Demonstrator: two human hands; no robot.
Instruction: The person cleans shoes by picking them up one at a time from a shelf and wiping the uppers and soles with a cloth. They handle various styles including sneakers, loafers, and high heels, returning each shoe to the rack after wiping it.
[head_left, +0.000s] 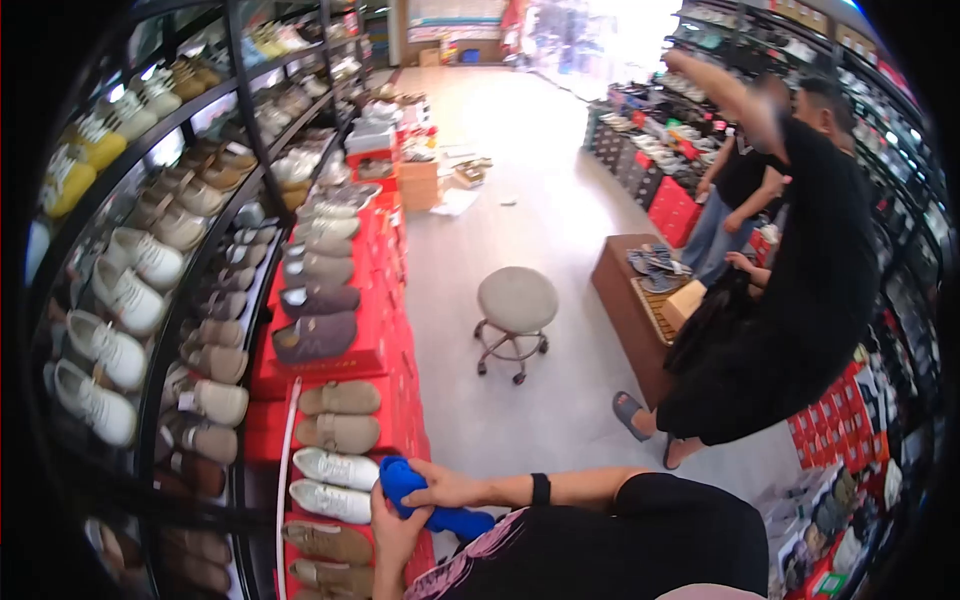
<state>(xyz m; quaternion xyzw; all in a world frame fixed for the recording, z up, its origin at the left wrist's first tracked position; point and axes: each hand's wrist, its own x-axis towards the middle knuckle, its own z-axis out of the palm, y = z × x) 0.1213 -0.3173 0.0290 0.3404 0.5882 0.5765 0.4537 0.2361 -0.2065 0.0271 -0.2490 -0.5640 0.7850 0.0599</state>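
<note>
My two hands are together above the shoe display at the bottom of the view, both on a bright blue cloth-like bundle [462, 522]. My right hand [442, 485], with a black band on its wrist, grips the bundle from above. My left hand [395, 532] is closed around its lower side, and some fingers are hidden. Just left of my hands lies a pair of white sneakers [333, 486] on red shoe boxes [400, 405]. Tan clogs [340, 415] are behind the sneakers, and brown shoes [328, 542] are in front of them.
A black shelf rack [247, 95] of shoes runs along the left. A round wheeled stool [517, 300] stands in the aisle. Right of it is a brown bench [625, 290] with sandals on it. A person in black [820, 260] leans there, near another person [745, 190].
</note>
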